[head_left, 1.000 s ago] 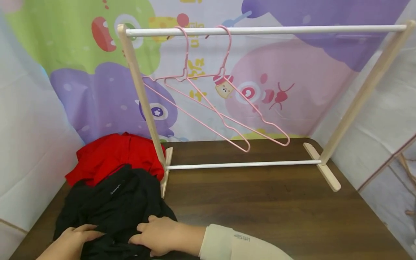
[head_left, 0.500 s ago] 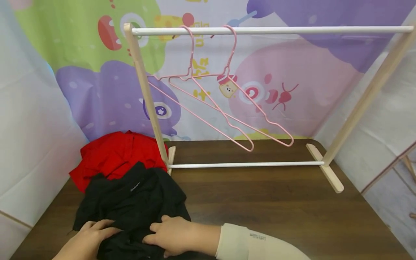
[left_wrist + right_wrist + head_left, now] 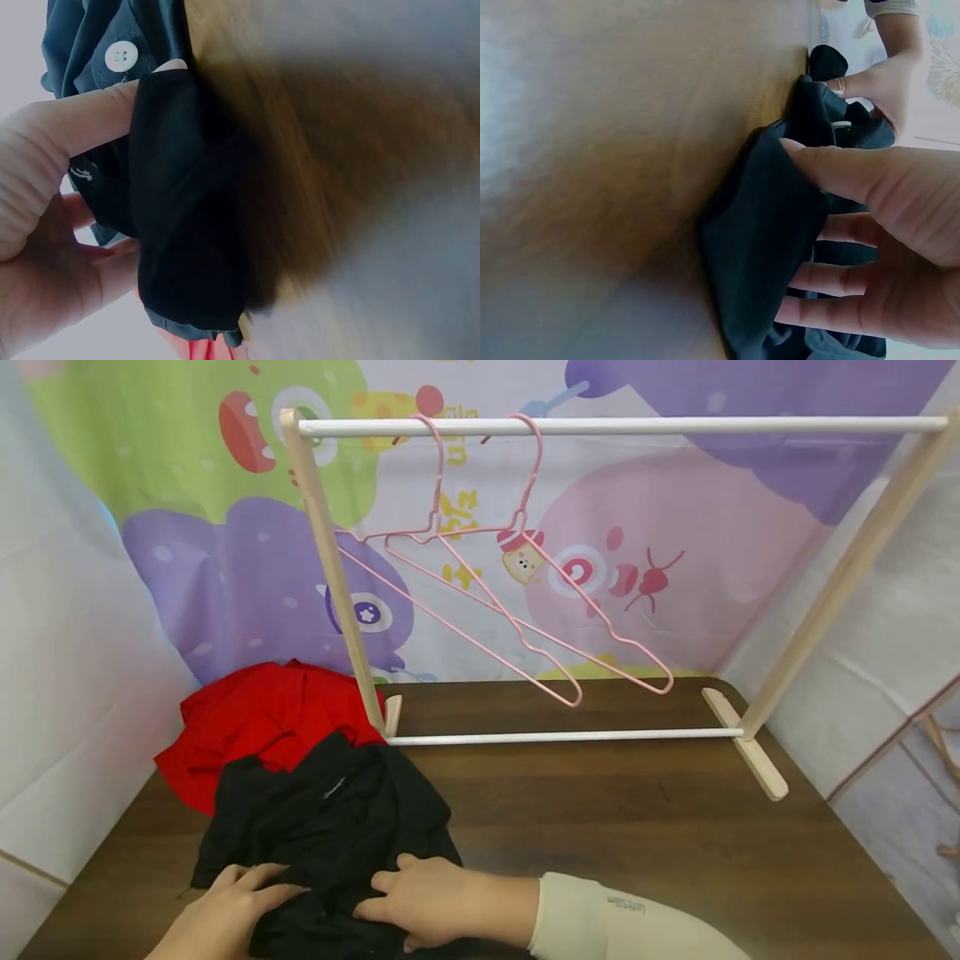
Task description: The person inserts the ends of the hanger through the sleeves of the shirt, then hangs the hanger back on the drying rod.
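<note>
Your left hand (image 3: 227,910) and right hand (image 3: 422,897) pinch the black buttoned shirt (image 3: 348,827). Straightening it probably calls for even tension.

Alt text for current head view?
A person's left hand and right hand hold a black garment on a brown table. A red garment lies beyond it, near a wooden rack with two pink hangers on its white top bar, before a cartoon backdrop.

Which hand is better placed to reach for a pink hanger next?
Probably the right hand: in the head view it appears nearer the pink hangers, with the left hand farther left. Both hold the black garment, though.
</note>
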The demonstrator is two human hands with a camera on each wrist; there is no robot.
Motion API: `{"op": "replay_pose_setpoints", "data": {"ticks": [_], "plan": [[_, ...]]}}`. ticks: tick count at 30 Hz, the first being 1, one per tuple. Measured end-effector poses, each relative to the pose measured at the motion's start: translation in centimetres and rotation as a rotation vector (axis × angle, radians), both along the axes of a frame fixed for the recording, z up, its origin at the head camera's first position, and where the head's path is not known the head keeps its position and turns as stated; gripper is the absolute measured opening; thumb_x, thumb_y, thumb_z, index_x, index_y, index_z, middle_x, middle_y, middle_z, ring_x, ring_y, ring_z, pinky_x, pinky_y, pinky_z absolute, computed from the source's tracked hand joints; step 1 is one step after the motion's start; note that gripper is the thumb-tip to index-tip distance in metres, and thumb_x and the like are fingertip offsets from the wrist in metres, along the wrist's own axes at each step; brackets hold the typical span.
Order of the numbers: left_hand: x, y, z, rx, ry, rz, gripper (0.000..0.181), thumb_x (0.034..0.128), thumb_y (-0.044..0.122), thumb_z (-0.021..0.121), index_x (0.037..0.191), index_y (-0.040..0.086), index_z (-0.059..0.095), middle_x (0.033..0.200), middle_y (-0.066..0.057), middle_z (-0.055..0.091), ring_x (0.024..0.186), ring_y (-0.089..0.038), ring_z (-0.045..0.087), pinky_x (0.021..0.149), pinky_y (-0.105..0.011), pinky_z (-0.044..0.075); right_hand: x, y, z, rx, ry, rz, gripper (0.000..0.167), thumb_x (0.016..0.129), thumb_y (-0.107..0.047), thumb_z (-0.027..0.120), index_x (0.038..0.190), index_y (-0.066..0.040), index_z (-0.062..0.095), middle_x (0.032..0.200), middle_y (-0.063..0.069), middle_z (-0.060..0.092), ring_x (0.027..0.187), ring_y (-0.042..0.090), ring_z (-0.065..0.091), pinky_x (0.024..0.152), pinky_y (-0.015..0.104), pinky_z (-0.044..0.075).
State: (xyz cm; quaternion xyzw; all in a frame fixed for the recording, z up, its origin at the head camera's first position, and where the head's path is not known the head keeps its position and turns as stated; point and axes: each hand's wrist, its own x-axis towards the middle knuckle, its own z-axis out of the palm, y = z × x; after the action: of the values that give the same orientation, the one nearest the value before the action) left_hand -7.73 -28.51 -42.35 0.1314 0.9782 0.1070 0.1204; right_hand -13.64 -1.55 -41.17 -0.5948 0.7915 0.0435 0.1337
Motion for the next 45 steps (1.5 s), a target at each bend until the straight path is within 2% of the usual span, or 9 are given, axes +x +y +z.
{"op": "replay_pose_setpoints", "data": {"ticks": [7, 11, 14, 19, 21, 29, 34, 40, 45], "plan": [[-0.1, 2.0, 0.2, -0.016, 0.0, -0.05, 0.057, 0.065, 0.033, 0.088, 0.117, 0.018, 0.068, 0.123, -0.012, 0.058, 0.104, -0.036, 0.051, 0.074, -0.053, 0.055, 0.2, 2.3, 0.0, -0.029, 0.029, 0.012, 0.068, 0.083, -0.038, 0.077, 0.143, -0.031, 0.046, 0.126, -0.009, 0.052, 0.086, 0.006, 0.044, 0.06, 0.016, 0.041], [-0.2, 3.4, 0.4, -0.033, 0.014, -0.089, 0.064, 0.0651, 0.05, 0.084, 0.118, 0.018, 0.068, 0.123, -0.013, 0.059, 0.104, -0.038, 0.052, 0.075, -0.055, 0.054, 0.4, 3.9, 0.0, -0.038, 0.065, 0.011, 0.068, 0.084, -0.039, 0.076, 0.144, -0.032, 0.045, 0.128, -0.008, 0.052, 0.089, 0.007, 0.047, 0.061, 0.016, 0.043], [-0.3, 4.5, 0.3, -0.033, 0.029, -0.136, 0.076, 0.0626, 0.066, 0.078, 0.12, 0.017, 0.067, 0.123, -0.016, 0.059, 0.106, -0.043, 0.053, 0.076, -0.059, 0.053, 0.6, 5.3, 0.0, -0.044, 0.092, 0.001, 0.068, 0.085, -0.04, 0.075, 0.145, -0.032, 0.045, 0.129, -0.008, 0.051, 0.091, 0.008, 0.049, 0.062, 0.016, 0.044], [-0.4, 6.6, 0.2, -0.01, 0.06, -0.228, 0.067, 0.0701, 0.052, 0.081, 0.123, 0.014, 0.065, 0.124, -0.022, 0.059, 0.106, -0.053, 0.054, 0.073, -0.063, 0.052, 0.8, 8.0, 0.2, -0.074, 0.144, -0.002, 0.068, 0.084, -0.04, 0.076, 0.145, -0.03, 0.046, 0.13, -0.006, 0.052, 0.095, 0.009, 0.052, 0.068, 0.017, 0.048], [-0.6, 7.5, 0.3, -0.01, 0.056, -0.244, 0.065, 0.0712, 0.046, 0.083, 0.124, 0.014, 0.065, 0.124, -0.023, 0.058, 0.106, -0.054, 0.054, 0.072, -0.063, 0.052, 0.8, 9.1, 0.2, -0.093, 0.162, -0.005, 0.069, 0.083, -0.039, 0.077, 0.145, -0.03, 0.046, 0.131, -0.005, 0.052, 0.097, 0.01, 0.053, 0.07, 0.017, 0.049], [-1.2, 10.8, 1.0, -0.038, 0.015, -0.293, 0.064, 0.0704, 0.044, 0.084, 0.125, 0.017, 0.065, 0.123, -0.021, 0.059, 0.107, -0.049, 0.054, 0.073, -0.06, 0.053, 1.1, 12.5, 0.0, -0.161, 0.117, -0.049, 0.071, 0.08, -0.033, 0.081, 0.143, -0.028, 0.049, 0.134, -0.002, 0.052, 0.1, 0.012, 0.055, 0.072, 0.018, 0.049], [-1.8, 12.7, 1.3, -0.077, -0.017, -0.325, 0.063, 0.0712, 0.046, 0.083, 0.126, 0.019, 0.065, 0.126, -0.019, 0.058, 0.11, -0.048, 0.054, 0.074, -0.06, 0.053, 1.3, 14.0, -0.1, -0.15, 0.06, -0.109, 0.071, 0.078, -0.029, 0.083, 0.142, -0.029, 0.05, 0.134, -0.003, 0.053, 0.101, 0.012, 0.055, 0.073, 0.019, 0.05], [-2.4, 14.7, 1.9, -0.117, -0.008, -0.382, 0.063, 0.0717, 0.047, 0.083, 0.127, 0.022, 0.065, 0.127, -0.017, 0.058, 0.108, -0.041, 0.055, 0.072, -0.055, 0.055, 1.6, 15.7, 0.2, -0.136, 0.024, -0.16, 0.071, 0.078, -0.028, 0.083, 0.141, -0.029, 0.051, 0.136, -0.002, 0.053, 0.103, 0.014, 0.055, 0.072, 0.02, 0.051], [-3.2, 15.8, 2.1, -0.099, 0.005, -0.415, 0.064, 0.071, 0.046, 0.084, 0.127, 0.023, 0.065, 0.127, -0.017, 0.058, 0.109, -0.043, 0.057, 0.076, -0.053, 0.055, 1.6, 16.8, 0.3, -0.124, 0.024, -0.188, 0.072, 0.078, -0.028, 0.083, 0.142, -0.028, 0.05, 0.135, 0.0, 0.054, 0.102, 0.015, 0.056, 0.072, 0.02, 0.051]]}}
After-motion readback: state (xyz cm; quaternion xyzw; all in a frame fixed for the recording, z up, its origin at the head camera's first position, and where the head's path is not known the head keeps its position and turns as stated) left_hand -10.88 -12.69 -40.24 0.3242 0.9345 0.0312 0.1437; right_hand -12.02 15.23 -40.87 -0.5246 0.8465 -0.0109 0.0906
